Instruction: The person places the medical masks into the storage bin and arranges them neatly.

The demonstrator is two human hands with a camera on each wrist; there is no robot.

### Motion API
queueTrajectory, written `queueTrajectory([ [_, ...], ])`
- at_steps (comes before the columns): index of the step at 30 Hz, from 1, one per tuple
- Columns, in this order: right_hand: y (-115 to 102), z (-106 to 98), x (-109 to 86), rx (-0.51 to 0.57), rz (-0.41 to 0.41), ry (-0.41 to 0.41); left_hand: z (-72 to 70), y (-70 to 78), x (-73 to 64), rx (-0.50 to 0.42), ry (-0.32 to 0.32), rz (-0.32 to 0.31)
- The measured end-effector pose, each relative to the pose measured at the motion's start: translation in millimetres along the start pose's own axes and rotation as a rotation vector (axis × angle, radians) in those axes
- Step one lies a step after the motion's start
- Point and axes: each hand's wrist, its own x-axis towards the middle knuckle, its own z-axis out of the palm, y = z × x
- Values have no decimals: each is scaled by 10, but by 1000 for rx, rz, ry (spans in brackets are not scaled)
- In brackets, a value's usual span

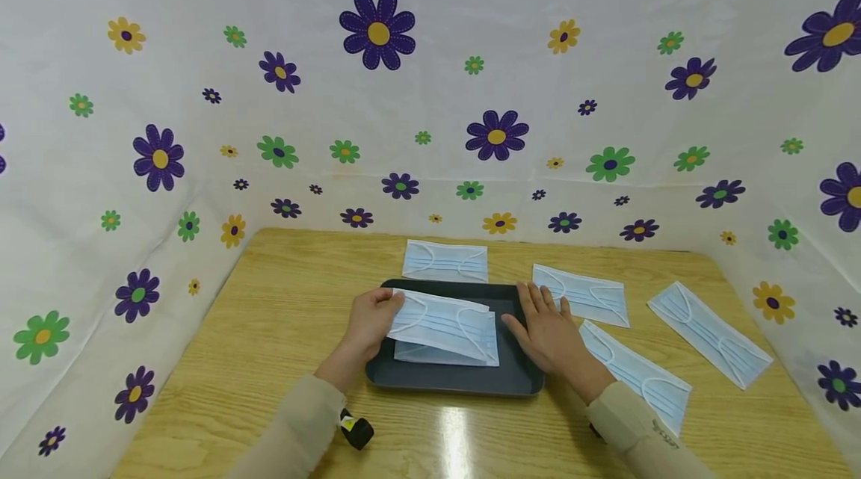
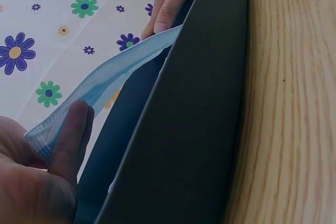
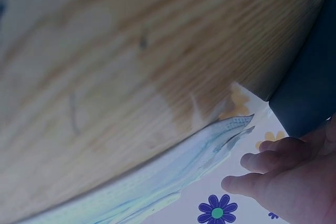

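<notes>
A pale blue face mask with white ear loops (image 1: 437,314) is pinched at its left end between the thumb and fingers of my left hand (image 1: 366,326). This mask slants over the dark grey tray (image 1: 457,383), its left side raised. Partly covered by it, a second face mask (image 1: 430,356) lies in the tray. In the left wrist view the held mask (image 2: 105,74) arches above the tray's side wall (image 2: 184,108). My right hand (image 1: 548,333) is at the tray's right rim with its fingers extended and holds nothing.
Several more face masks lie on the wooden table (image 1: 269,314): one behind the tray (image 1: 445,261), others to its right, such as the slanted one (image 1: 709,333) and the one beside my right forearm (image 1: 662,385). A flower-patterned cloth (image 1: 430,90) encloses the table's back and sides.
</notes>
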Motion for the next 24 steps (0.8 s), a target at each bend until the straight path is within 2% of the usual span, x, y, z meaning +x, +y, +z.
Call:
queueTrajectory([
  [5,-12,-7,6,-1,2,-9,34,9,5,45,7,-19],
  [12,-16,-6,4,-5,2,-1,96,-7,4,51,0,-25],
  [16,-23,-5,1,-5,7,-3,119,-38,3,88,-2,-6],
  [22,-27,-7,-4,-6,9,-1,112,-49,-11,165,1,73],
  [24,-26,-9,-4,-5,9,-2,107,-53,-12,183,-1,81],
])
